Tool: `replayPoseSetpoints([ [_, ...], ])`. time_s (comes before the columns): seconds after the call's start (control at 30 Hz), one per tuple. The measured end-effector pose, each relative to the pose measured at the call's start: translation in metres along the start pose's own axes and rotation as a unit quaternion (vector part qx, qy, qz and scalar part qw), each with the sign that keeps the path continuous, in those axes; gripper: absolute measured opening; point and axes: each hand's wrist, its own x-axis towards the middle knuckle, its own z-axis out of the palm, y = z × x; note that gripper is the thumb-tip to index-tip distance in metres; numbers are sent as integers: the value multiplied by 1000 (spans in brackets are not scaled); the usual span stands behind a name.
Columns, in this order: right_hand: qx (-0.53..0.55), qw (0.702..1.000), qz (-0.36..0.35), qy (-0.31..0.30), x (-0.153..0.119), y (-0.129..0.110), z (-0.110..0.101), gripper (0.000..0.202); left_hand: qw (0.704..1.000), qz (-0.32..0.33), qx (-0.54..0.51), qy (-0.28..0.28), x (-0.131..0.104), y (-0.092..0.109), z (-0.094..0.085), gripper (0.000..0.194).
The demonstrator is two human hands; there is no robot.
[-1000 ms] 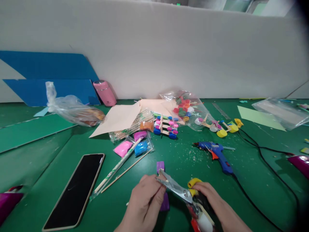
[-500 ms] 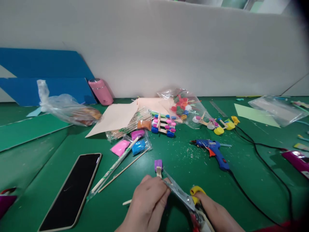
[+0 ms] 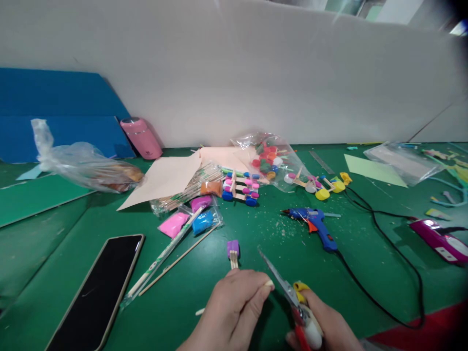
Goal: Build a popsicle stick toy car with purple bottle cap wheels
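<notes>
My left hand (image 3: 232, 307) is closed, its thumb and forefinger pinching a pale wooden stick (image 3: 269, 283); the cut-looking tip pokes out on the right. Another pale stick end (image 3: 200, 311) shows left of the hand; whether it belongs to the same stick is hidden. Just beyond the knuckles lies a purple block (image 3: 233, 247) with several pale sticks attached, partly covered by the hand. My right hand (image 3: 327, 319) is wrapped round the yellow and red handles of a pair of scissors (image 3: 283, 278). Their blades point up and left, slightly apart from the pinched stick.
A blue glue gun (image 3: 314, 222) lies at right, its cord running to a purple power strip (image 3: 440, 241). A phone (image 3: 98, 292) is at left. Clay packets (image 3: 203, 222), skewers (image 3: 183, 258), small stick-and-cap models (image 3: 241, 187) and a bag of caps (image 3: 272, 158) are behind.
The scissors have moved right, away from the left hand's fingers. The stick's tip now shows between thumb and forefinger. The whole view has shifted slightly.
</notes>
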Motion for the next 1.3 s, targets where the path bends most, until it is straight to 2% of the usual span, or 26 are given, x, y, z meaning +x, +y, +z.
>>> replayPoseSetpoints([
  [0.13, -40, 996, 2, 81, 7, 5, -10, 21, 1000, -18, -1, 24, 1, 0, 0, 26],
  [0.23, -90, 983, -27, 155, 16, 13, -21, 29, 999, -18, 4, 28, -2, -2, 0, 25],
  [0.3, -139, 972, -37, 187, 22, 21, -29, 37, 1000, -22, 20, 10, -5, -5, 0, 24],
  [0.4, -206, 955, -63, 204, 29, 32, -38, 43, 996, -52, 69, -31, -12, -9, 1, 22],
  [0.53, -210, 939, -109, 249, 28, 22, -43, 32, 981, -70, 162, -86, -17, -12, 2, 25],
  [0.63, -128, 943, -216, 220, 24, -5, -33, 22, 965, -30, 228, -122, -18, -14, 6, 23],
  [0.7, -86, 947, -280, 128, 25, -25, -20, 23, 957, -7, 259, -128, -18, -15, 8, 21],
  [0.77, -30, 950, -304, 68, 29, -41, -7, 23, 955, -1, 275, -113, -19, -16, 9, 21],
  [0.9, 50, 954, -292, 47, 42, -57, 9, 19, 957, -2, 282, -70, -22, -17, 2, 21],
  [1.1, 136, 967, -207, 61, 51, -66, 9, 17, 950, -5, 308, -48, -21, -23, -18, 24],
  [1.2, 148, 971, -176, 64, 57, -72, 9, 19, 942, 16, 333, -37, -17, -27, -26, 24],
  [1.23, 152, 971, -171, 70, 61, -73, 9, 20, 937, 28, 347, -19, -15, -28, -29, 23],
  [1.3, 164, 970, -155, 87, 69, -75, 10, 21, 923, 58, 375, 57, -14, -27, -34, 18],
])
